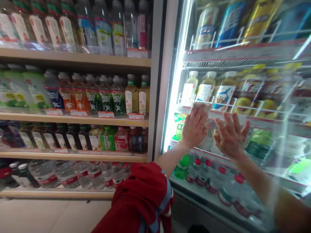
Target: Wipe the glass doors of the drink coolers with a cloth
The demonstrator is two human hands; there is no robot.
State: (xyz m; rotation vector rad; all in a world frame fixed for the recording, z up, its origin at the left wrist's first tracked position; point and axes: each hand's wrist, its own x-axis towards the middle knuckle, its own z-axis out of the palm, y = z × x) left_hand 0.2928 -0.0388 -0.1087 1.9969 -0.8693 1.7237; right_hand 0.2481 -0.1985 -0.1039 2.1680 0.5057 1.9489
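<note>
My left hand (196,124), at the end of a pushed-up red sleeve, presses a crumpled pale cloth (202,106) at the front of a lit drinks fridge. The fingers lie over the cloth, and its lower part is hidden beneath them. Just to the right, my right hand (229,136) is raised with its fingers spread and nothing visible in them. Its forearm reaches in from the lower right and is partly veiled by glare. Behind both hands stand bottles with white caps (224,90) and a lower row of red-capped water bottles (196,170).
At left, wooden shelves (73,118) hold rows of bottled drinks. A grey upright (157,81) separates them from the fridge. Tall cans (230,22) stand on the fridge's upper shelf, behind white wire guards. Pale floor tiles (60,215) show at the lower left.
</note>
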